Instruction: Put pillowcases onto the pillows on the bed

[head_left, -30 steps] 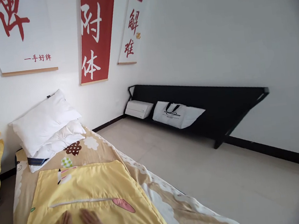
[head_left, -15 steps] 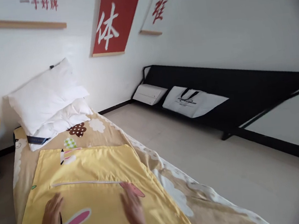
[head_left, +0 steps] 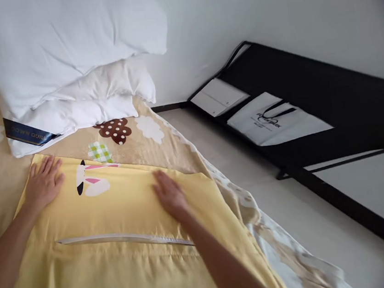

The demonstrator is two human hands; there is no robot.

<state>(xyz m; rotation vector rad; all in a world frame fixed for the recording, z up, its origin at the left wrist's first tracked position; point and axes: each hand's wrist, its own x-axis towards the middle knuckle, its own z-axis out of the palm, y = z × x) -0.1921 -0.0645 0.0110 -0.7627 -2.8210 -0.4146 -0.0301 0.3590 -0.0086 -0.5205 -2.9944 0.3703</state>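
Note:
A yellow fabric cover (head_left: 140, 205) printed with rabbits is spread over the bed, with a pale zip-like strip (head_left: 119, 237) running across it. My left hand (head_left: 45, 181) rests flat on the cover's far left corner, fingers spread. Near the far edge, toward the right, my right hand (head_left: 170, 193) is stretched out over the same cover, its fingertips a little blurred. Neither hand holds anything. Whether the right palm presses on the fabric I cannot tell.
White pillows (head_left: 77, 46) with a dark label lie stacked at the bed's head. Beneath the cover is a beige patterned sheet (head_left: 164, 147). To the right, a black cot-like frame (head_left: 327, 87) bears a white box (head_left: 219, 95) and a white bag (head_left: 280, 124).
Both hands have moved forward over the yellow cover toward its far edge; the left now lies flat at the corner. The view has shifted closer to the pillows.

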